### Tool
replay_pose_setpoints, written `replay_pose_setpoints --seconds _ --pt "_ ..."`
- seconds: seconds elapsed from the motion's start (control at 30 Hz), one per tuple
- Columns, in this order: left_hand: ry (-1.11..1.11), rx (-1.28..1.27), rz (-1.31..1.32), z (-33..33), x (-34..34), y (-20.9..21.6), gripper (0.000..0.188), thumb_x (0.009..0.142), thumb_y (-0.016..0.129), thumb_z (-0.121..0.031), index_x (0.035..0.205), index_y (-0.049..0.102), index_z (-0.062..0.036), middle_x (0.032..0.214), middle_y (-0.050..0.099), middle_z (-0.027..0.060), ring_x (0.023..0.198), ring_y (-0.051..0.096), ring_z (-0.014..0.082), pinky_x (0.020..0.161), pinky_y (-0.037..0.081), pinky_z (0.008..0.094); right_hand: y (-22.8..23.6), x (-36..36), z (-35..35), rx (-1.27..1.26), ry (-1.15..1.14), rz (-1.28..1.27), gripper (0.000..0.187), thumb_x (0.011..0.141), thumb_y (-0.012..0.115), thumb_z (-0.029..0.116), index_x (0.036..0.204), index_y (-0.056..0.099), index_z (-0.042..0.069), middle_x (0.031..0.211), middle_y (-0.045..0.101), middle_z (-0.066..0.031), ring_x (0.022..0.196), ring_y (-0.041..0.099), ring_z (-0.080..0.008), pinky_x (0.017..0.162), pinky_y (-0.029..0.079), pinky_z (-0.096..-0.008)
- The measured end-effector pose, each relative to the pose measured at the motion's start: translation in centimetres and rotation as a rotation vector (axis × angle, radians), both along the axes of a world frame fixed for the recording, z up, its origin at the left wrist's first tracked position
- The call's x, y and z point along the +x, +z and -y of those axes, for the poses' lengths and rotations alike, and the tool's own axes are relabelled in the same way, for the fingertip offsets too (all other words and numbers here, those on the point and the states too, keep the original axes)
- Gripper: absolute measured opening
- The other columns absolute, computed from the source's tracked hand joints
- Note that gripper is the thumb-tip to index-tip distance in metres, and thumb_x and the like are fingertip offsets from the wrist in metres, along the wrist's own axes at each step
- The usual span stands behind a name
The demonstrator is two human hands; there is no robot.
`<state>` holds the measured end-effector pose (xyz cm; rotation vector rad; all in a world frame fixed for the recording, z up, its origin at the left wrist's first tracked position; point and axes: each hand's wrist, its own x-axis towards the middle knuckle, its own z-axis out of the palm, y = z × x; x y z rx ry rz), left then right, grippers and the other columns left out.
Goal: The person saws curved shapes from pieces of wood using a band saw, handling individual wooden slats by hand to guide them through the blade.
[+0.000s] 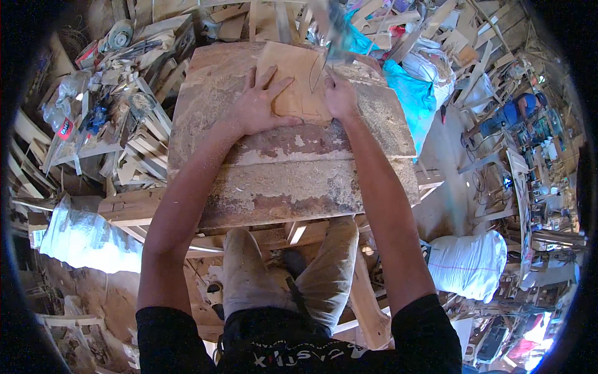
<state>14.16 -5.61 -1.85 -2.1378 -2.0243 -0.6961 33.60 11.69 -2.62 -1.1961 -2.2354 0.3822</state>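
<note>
A flat, light-brown wooden board lies on the worn, dust-covered wooden tabletop. A curved line shows near its right side. My left hand is spread open over the board's left part, the fingers pressing on its face. At the board's right edge, my right hand is closed with its fingers curled against that edge. Just beyond the right hand stands a blurred grey upright machine part, close to the board's far right corner. Whether it touches the board I cannot tell.
Offcuts and scrap wood are heaped to the left, with a plastic bottle among them. A turquoise sheet hangs along the table's right side. A white sack stands at the right. Another person is at the far right.
</note>
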Motion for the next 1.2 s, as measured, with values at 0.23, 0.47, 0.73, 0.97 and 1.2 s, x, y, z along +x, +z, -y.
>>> replay_pose_setpoints --seconds 0.23,0.47,0.73,0.97,1.2 --pt "0.001 -0.027 -0.012 0.0 -0.1 0.6 0.107 0.071 0.074 -0.081 0.157 0.045 -0.0249 0.167 0.026 0.0240 0.149 0.013 0.0629 0.123 0.024 0.0644 -0.7 0.0 -0.3 0.100 0.066 -0.180 0.049 0.093 0.055 0.024 0.139 0.064 0.011 0.115 0.070 -0.0282 0.106 0.068 -0.0464 0.095 0.054 -0.0540" --pt "-0.016 -0.013 -0.004 -0.3 -0.1 0.6 0.105 0.072 0.074 -0.080 0.156 0.047 -0.0228 0.164 0.030 0.0283 0.149 0.016 0.0625 0.125 0.022 0.0627 -0.7 0.2 -0.8 0.077 0.036 -0.101 0.043 0.091 0.057 0.024 0.128 0.067 0.006 0.111 0.071 -0.0286 0.106 0.068 -0.0469 0.093 0.054 -0.0558" --pt "-0.032 0.058 -0.012 -0.7 -0.8 -0.3 0.105 0.071 0.074 -0.080 0.155 0.048 -0.0237 0.163 0.032 0.0276 0.149 0.019 0.0615 0.125 0.022 0.0616 -0.5 -0.2 -0.4 0.087 0.099 -0.092 0.043 0.096 0.059 0.035 0.127 0.067 0.007 0.109 0.071 -0.0288 0.103 0.068 -0.0484 0.089 0.054 -0.0568" --pt "-0.065 0.074 -0.020 -1.3 -0.5 0.0 0.103 0.071 0.074 -0.080 0.154 0.049 -0.0240 0.163 0.032 0.0280 0.148 0.020 0.0623 0.125 0.023 0.0622 -1.4 0.1 -1.5 0.217 0.078 -0.170 0.052 0.099 0.057 0.046 0.142 0.061 0.016 0.122 0.069 -0.0273 0.111 0.067 -0.0463 0.097 0.052 -0.0544" --pt "-0.036 0.044 -0.040 -0.5 -0.6 0.1 0.104 0.073 0.073 -0.079 0.156 0.046 -0.0218 0.162 0.032 0.0292 0.151 0.027 0.0506 0.126 0.017 0.0616 0.8 -0.4 0.4 -0.007 0.044 0.008 0.058 0.099 0.057 0.047 0.142 0.059 0.008 0.125 0.068 -0.0269 0.116 0.065 -0.0459 0.104 0.050 -0.0514"
